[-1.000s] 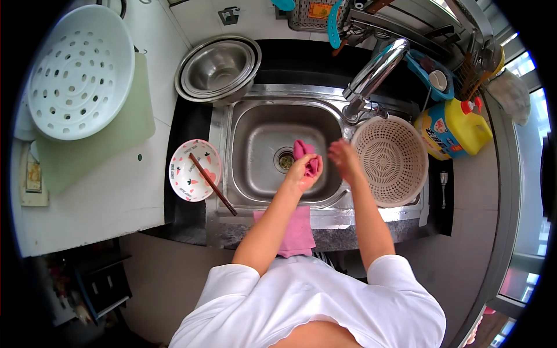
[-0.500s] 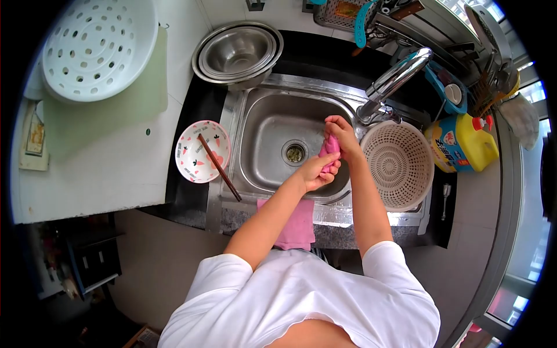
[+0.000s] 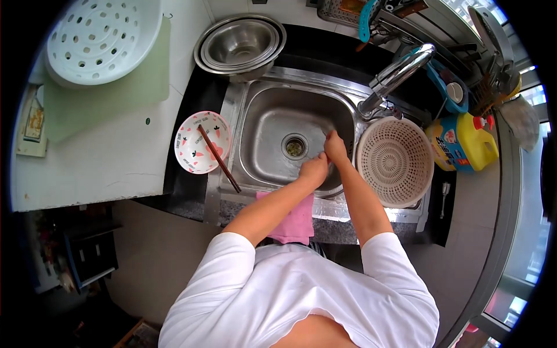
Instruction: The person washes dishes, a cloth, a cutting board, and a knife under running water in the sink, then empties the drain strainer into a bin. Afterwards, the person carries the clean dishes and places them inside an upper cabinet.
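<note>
Both of my hands are closed and close together over the right part of the steel sink [image 3: 267, 127]. My left hand [image 3: 315, 170] is a fist just right of the drain [image 3: 294, 147]. Slightly above and to its right is my right hand [image 3: 335, 147], fingers wrapped inward. Whatever they grip is hidden by the fingers; no pink cloth shows between them now. Another pink cloth [image 3: 297, 223] hangs over the sink's front edge, below my forearms.
A patterned bowl [image 3: 194, 148] with chopsticks [image 3: 217, 156] stands left of the sink, steel bowls [image 3: 240, 46] behind it. At right are a beige colander [image 3: 394, 163], the faucet [image 3: 400, 74] and a yellow bottle [image 3: 473, 142]. A white strainer [image 3: 104, 40] lies upper left.
My hands were apart, the left holding a pink cloth; then both gripped it. Now they are lower, closed and near each other, with the cloth out of sight. The view has shifted.
</note>
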